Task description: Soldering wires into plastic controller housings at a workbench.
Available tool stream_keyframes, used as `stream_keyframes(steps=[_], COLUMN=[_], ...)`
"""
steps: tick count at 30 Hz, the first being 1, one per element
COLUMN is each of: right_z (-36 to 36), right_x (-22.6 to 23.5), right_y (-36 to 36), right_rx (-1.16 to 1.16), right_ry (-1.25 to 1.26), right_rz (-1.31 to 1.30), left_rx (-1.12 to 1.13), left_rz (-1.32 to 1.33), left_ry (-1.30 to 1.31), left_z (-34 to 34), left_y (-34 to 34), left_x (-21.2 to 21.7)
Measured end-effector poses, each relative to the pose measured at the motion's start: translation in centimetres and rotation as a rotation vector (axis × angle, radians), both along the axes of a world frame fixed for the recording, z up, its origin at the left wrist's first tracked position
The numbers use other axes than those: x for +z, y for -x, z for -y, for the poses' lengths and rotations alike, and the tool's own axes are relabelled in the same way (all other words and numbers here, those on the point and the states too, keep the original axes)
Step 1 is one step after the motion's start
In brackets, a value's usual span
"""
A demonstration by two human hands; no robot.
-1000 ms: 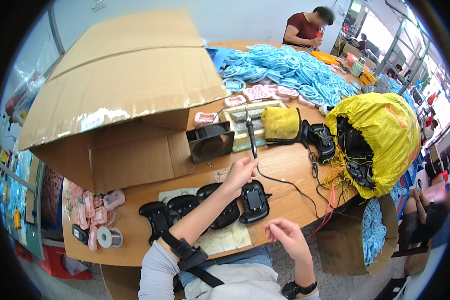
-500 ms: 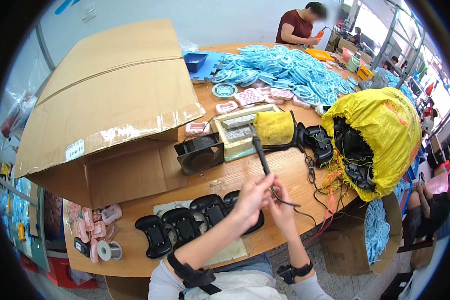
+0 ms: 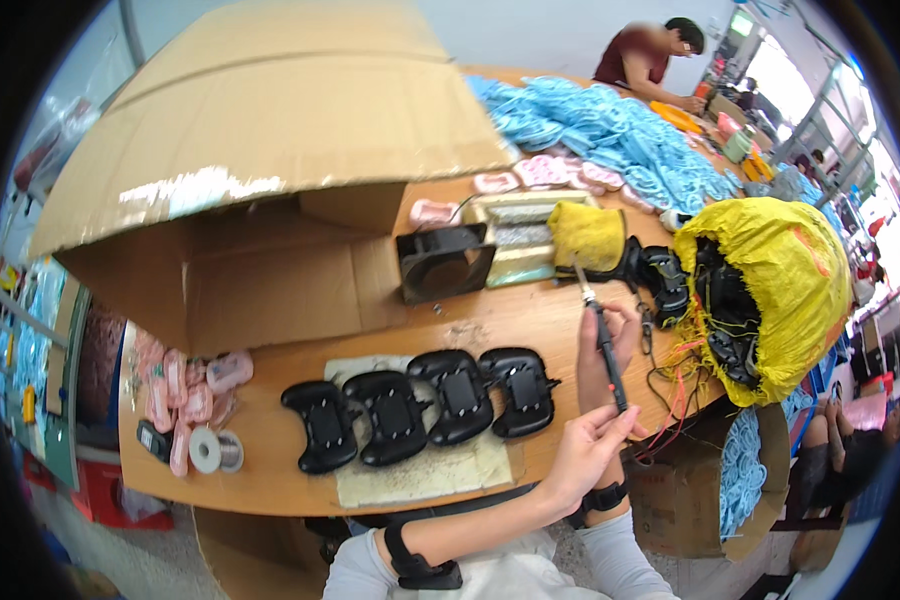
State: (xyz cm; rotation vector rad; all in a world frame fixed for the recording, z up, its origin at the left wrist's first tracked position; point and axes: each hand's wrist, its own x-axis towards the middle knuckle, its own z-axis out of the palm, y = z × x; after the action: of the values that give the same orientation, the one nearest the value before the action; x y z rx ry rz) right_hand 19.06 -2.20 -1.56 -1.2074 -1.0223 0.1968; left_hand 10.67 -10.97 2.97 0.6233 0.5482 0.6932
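My right hand (image 3: 608,350) is closed round the handle of a soldering iron (image 3: 604,345), whose thin tip points away from me, near the yellow cloth (image 3: 582,238). My left hand (image 3: 592,452) pinches the rear end of the iron, by the cable. Left of my hands, several black game controllers (image 3: 458,397) stand in a row, backs up, on a pale stained mat (image 3: 420,482). A spool of solder wire (image 3: 216,450) rests farther left, beside a pile of pink shells (image 3: 188,395).
A large cardboard box (image 3: 295,290) opens toward me at left, next to a black fan (image 3: 445,262). Blue plastic rings (image 3: 610,130) heap up behind. At right, a yellow sack (image 3: 770,250) holds more controllers. A person (image 3: 642,62) sits at the table's far end.
My right hand has gone from the cable end up onto the iron's handle, and my left hand has dropped back to its rear end. The whole view has shifted.
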Motion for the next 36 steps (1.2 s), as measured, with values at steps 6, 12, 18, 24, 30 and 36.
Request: stream_keyframes(steps=[6,12,18,24,30,36], right_z=[2.3,6.4,10.0,12.4,14.3,12.2], right_x=[0.2,1.4,0.8,-0.3,-1.4,-0.2], right_y=[0.3,-0.5,1.5,3.9,7.3,9.9], right_rx=[0.008,0.112,0.155,0.337,0.595,0.551], right_ry=[0.046,-0.053,-0.037,0.055,0.109,0.055], right_rz=[-0.086,-0.608,-0.604,-0.572,-0.501,-0.278], left_rx=[-0.278,-0.156,0.024,-0.096,0.172,0.367], left_rz=[-0.142,-0.964,-1.385,-1.237,-0.976,-0.862], left_ry=[-0.502,-0.996,-1.075,-1.091,-1.169,-0.781], left_z=[3.6,7.9,8.1,7.6,8.4,7.1], left_y=[4.6,19.6,20.4,19.5,21.8,20.8], left_x=[-2.6,-8.7,-14.6,-14.1,-6.5,-2.7])
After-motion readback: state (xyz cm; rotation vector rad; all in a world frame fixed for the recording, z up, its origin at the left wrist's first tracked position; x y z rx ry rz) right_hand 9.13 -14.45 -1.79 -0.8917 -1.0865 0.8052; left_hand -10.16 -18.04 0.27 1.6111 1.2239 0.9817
